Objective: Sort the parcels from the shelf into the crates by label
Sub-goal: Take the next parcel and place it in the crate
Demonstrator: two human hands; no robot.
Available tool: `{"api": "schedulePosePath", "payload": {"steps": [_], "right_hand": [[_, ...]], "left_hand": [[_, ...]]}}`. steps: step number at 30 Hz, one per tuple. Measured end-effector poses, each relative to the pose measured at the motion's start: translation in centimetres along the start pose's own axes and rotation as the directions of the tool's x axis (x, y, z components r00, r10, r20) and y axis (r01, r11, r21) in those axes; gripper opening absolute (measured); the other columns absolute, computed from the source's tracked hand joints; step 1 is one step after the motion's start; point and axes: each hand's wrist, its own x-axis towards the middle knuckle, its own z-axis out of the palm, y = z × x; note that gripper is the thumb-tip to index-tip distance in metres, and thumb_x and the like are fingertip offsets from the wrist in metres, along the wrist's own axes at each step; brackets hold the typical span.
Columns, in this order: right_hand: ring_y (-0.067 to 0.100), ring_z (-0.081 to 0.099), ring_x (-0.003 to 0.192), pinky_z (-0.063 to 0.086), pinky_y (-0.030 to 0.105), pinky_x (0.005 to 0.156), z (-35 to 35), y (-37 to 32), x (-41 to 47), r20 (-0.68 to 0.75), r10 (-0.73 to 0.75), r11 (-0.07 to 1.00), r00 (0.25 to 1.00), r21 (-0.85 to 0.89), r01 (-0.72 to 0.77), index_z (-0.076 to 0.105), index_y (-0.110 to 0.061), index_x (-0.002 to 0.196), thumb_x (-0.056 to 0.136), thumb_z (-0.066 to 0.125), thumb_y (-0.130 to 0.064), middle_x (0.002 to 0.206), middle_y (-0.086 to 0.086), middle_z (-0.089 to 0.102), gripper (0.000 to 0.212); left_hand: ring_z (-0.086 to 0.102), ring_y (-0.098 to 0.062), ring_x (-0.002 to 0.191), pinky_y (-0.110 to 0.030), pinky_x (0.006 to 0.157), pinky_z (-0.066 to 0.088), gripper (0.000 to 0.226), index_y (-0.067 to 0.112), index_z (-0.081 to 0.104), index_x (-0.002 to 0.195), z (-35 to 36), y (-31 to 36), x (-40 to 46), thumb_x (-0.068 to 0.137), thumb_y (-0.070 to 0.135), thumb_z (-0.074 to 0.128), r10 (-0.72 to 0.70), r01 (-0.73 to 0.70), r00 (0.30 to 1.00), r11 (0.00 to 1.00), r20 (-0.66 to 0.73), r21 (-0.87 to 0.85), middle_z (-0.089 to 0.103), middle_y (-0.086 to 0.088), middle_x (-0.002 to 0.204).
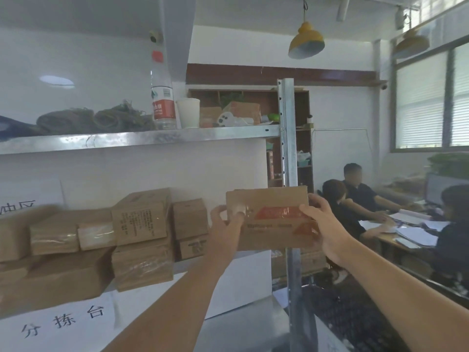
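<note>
Two bare forearms reached up from the near edge toward the shelf [142, 138]. On the left, a heap of brown parcels [140, 240] lay stacked on the lower level, unsorted, above a paper sign [63, 323] with printed characters. No crate showed anywhere in view, so the sorting looked to be at an early stage: one parcel lifted, many left, none visibly placed.

Right of the heap, the left hand [224, 222] pinched the left end of a cardboard box [271, 219], thumb on the near face and fingers curled behind. The box hung in the air in front of the shelf's metal post [288, 133], clear of the stack, its red-printed face turned toward the camera. The right hand [321, 224] clasped the right end, fingers wrapped over the top corner. Farther right, people sat at a desk [406, 232].
</note>
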Motion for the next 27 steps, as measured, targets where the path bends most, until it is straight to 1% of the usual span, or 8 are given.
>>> {"api": "schedulePosePath", "payload": {"steps": [4, 8, 11, 13, 18, 21, 24, 27], "right_hand": [[0.023, 0.066, 0.112, 0.053, 0.053, 0.102, -1.0, 0.1, -1.7, 0.059, -0.03, 1.0, 0.998, 0.005, 0.03, 0.053, -0.039, 0.144, 0.108, 0.047, -0.042, 0.125, 0.006, 0.071, 0.036], [0.024, 0.069, 0.113, 0.057, 0.042, 0.085, -1.8, 0.8, -2.6, -0.003, 0.078, 0.996, 0.997, 0.04, -0.078, 0.052, -0.031, 0.13, 0.092, 0.05, -0.079, 0.127, 0.004, 0.071, 0.061], [0.021, 0.068, 0.106, 0.059, 0.031, 0.068, -2.4, 2.0, -3.5, -0.121, 0.001, 1.0, 0.993, 0.017, 0.001, 0.044, -0.034, 0.126, 0.109, 0.052, -0.037, 0.128, 0.004, 0.067, 0.019], [0.012, 0.066, 0.11, 0.059, 0.019, 0.065, -3.1, 2.7, -4.1, -0.101, -0.082, 0.995, 0.991, 0.046, 0.087, 0.032, -0.04, 0.15, 0.11, 0.051, -0.017, 0.131, -0.007, 0.063, 0.05], [0.011, 0.061, 0.131, 0.053, 0.032, 0.108, -6.1, 4.5, -6.0, -0.047, -0.169, 0.985, 0.985, 0.014, 0.17, 0.017, -0.048, 0.16, 0.112, 0.038, -0.007, 0.147, -0.021, 0.056, 0.066], [-0.001, 0.062, 0.124, 0.055, 0.017, 0.095, -9.2, 5.1, -6.4, -0.063, -0.164, 0.986, 0.984, 0.015, 0.165, 0.01, -0.042, 0.164, 0.112, 0.036, -0.006, 0.144, -0.026, 0.054, 0.068], [-0.009, 0.065, 0.113, 0.053, 0.01, 0.083, -12.9, 5.3, -6.7, -0.093, -0.162, 0.985, 0.982, 0.039, 0.166, 0.008, -0.041, 0.163, 0.113, 0.034, -0.005, 0.138, -0.03, 0.056, 0.067], [-0.01, 0.06, 0.123, 0.05, 0.013, 0.098, -17.5, 5.9, -7.2, -0.141, -0.188, 0.982, 0.972, -0.013, 0.188, 0.009, -0.043, 0.162, 0.113, 0.033, -0.005, 0.132, -0.042, 0.06, 0.067]], "left_hand": [[0.067, -0.023, 0.108, -0.049, 0.096, 0.057, 0.066, 0.049, 0.035, 0.142, 0.4, 0.2, -1.2, 0.094, 0.009, 0.056, 0.02, -0.017, 0.992, 1.0, 0.127, -0.022, 0.068, -0.006, 0.119], [0.063, -0.026, 0.12, -0.058, 0.106, 0.051, 0.065, 0.035, 0.049, 0.127, 1.6, -1.0, -0.7, 0.074, 0.068, 0.07, -0.084, 0.1, 0.988, 0.986, 0.126, -0.133, 0.062, -0.009, 0.132], [0.065, -0.021, 0.116, -0.035, 0.094, 0.059, 0.06, 0.018, 0.041, 0.133, 3.2, -0.5, -1.9, 0.093, 0.054, 0.069, -0.03, 0.052, 0.986, 0.99, 0.163, -0.131, 0.061, -0.013, 0.134], [0.063, -0.004, 0.107, -0.013, 0.075, 0.056, 0.04, 0.023, 0.032, 0.137, 4.5, -1.1, -2.6, 0.106, 0.013, 0.055, 0.057, -0.034, 0.982, 0.991, 0.179, -0.127, 0.062, -0.004, 0.129], [0.057, 0.023, 0.108, -0.008, 0.082, 0.052, 0.059, 0.056, 0.025, 0.132, 8.2, -2.0, -4.5, 0.111, 0.002, 0.037, 0.188, -0.155, 0.936, 0.979, 0.297, -0.132, 0.05, 0.028, 0.129], [0.053, 0.011, 0.124, -0.016, 0.095, 0.054, 0.066, 0.066, 0.011, 0.137, 11.1, -2.5, -4.7, 0.112, 0.01, 0.038, 0.198, -0.174, 0.924, 0.98, 0.328, -0.1, 0.049, 0.022, 0.142], [0.049, -0.006, 0.138, -0.045, 0.114, 0.048, 0.069, 0.07, 0.006, 0.147, 15.1, -2.7, -5.1, 0.109, 0.024, 0.04, 0.202, -0.183, 0.919, 0.979, 0.34, -0.089, 0.045, 0.015, 0.156], [0.047, -0.015, 0.143, -0.055, 0.115, 0.045, 0.068, 0.083, 0.005, 0.139, 19.7, -2.9, -5.6, 0.102, 0.038, 0.04, 0.202, -0.187, 0.9, 0.979, 0.387, -0.078, 0.045, 0.015, 0.158]]}}
